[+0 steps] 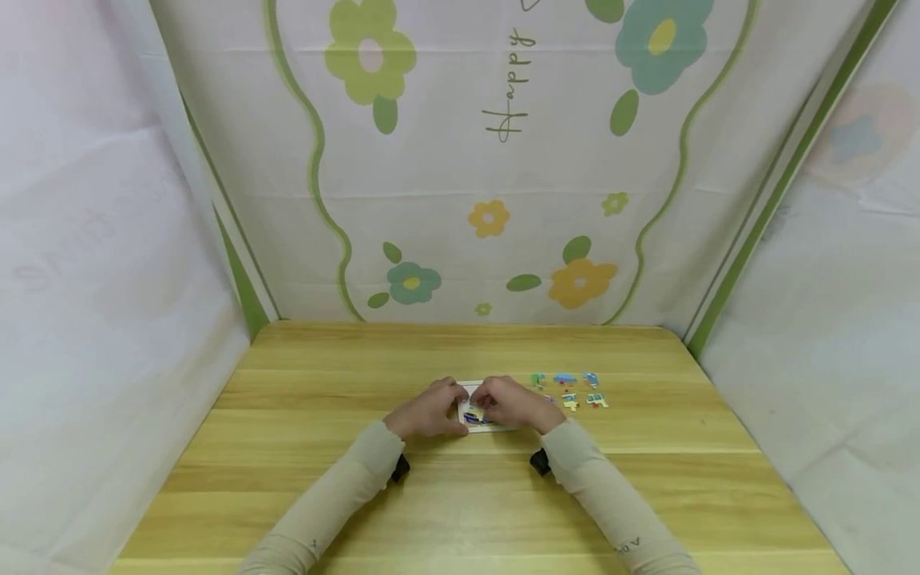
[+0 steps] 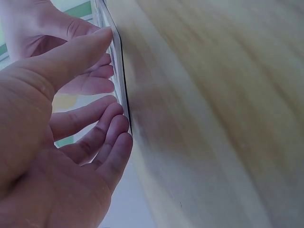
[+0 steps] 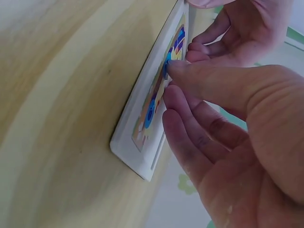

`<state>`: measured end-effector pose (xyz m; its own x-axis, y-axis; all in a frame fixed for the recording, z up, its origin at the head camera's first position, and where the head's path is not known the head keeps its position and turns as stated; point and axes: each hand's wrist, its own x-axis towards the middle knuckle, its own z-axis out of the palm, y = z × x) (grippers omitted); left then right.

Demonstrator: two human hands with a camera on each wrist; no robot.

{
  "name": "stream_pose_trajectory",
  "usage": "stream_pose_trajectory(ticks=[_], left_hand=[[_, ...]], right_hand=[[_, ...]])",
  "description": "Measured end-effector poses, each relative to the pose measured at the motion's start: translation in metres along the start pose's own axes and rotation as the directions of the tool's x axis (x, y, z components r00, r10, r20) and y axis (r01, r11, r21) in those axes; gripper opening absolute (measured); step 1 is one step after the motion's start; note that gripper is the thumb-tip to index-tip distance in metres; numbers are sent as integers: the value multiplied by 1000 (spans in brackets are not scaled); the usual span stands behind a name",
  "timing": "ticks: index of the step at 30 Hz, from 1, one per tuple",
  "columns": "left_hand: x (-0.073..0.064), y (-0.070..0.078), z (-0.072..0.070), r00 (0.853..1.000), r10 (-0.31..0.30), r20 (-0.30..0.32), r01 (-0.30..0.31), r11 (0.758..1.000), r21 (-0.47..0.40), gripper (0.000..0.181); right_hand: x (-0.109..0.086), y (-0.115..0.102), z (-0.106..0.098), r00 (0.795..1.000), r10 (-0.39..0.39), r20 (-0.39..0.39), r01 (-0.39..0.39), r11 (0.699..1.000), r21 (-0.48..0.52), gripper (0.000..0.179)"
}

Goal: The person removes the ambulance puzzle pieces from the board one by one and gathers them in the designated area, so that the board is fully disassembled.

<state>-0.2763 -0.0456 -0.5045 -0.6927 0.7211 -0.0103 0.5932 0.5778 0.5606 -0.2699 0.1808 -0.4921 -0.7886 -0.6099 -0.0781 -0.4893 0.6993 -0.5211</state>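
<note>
A small white-rimmed jigsaw tray (image 1: 490, 429) lies flat on the table, partly covered by both hands. Colourful assembled pieces (image 3: 150, 113) show inside its rim in the right wrist view. At the tray's left side, my left hand (image 1: 430, 410) holds the edge, thumb by the near corner and fingers farther back. My right hand (image 1: 509, 402) is over the tray, thumb and fingertips together at the picture, pinching a puzzle piece that is mostly hidden. Beside the right hand, several loose puzzle pieces (image 1: 565, 378) lie in rough rows.
The wooden table (image 1: 446, 511) carries the tray and pieces. White cloth walls with printed flowers (image 1: 489, 218) enclose its back and both sides. A black wrist device (image 1: 541, 461) shows under the right cuff, another (image 1: 400, 468) under the left.
</note>
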Motion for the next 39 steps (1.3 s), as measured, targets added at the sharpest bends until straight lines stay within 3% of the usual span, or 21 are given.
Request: stream_pose_trajectory(ticks=[18,22,32,39], left_hand=[[1,0,2,1000,6,-10,-6,1000,-2,53],[2,0,2,1000,-5,-7,5,1000,6,54],[2,-1,3,999,-38,10,38,999,-7,56],[4,-1,3,999,-38,10,37,999,7,56]], right_hand=[[3,-5,-1,1000,4,22,-3,998,-60,26],[2,-6,-2,1000,3,8,-3,1000,-27,26],[2,-4,-3,1000,18,-7,-16,989,147,6],[-2,-1,-5,998,13,-62,-2,984,178,5]])
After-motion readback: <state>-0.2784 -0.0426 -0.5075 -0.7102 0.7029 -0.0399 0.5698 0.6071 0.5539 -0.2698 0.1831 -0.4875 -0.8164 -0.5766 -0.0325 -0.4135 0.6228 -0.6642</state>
